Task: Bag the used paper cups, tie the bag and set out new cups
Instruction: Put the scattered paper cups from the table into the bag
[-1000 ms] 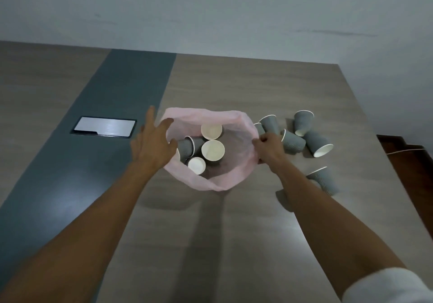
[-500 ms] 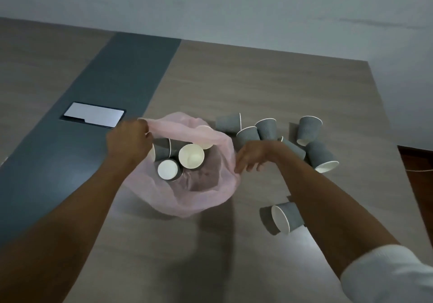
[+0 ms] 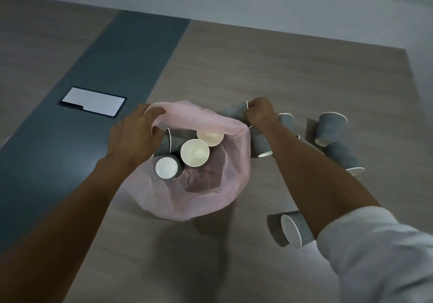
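Observation:
A thin pink plastic bag (image 3: 210,195) sits open on the wooden table (image 3: 257,64), with several grey ribbed paper cups (image 3: 194,153) inside it. My left hand (image 3: 134,136) grips the bag's left rim and holds it up. My right hand (image 3: 260,113) curls round the rim of a grey cup (image 3: 234,110) lying on its side just behind the bag's right edge. More grey cups lie tipped to the right (image 3: 330,127), and one lies near my right forearm at the front (image 3: 290,230).
A dark grey strip (image 3: 105,73) runs down the table on the left, with a rectangular cable hatch (image 3: 92,101) set into it. The table's right edge (image 3: 419,96) is close behind the loose cups. A pale wall stands behind.
My right hand let go of the bag's right rim and reached back to a cup behind it. My left hand closed on the bag's left rim.

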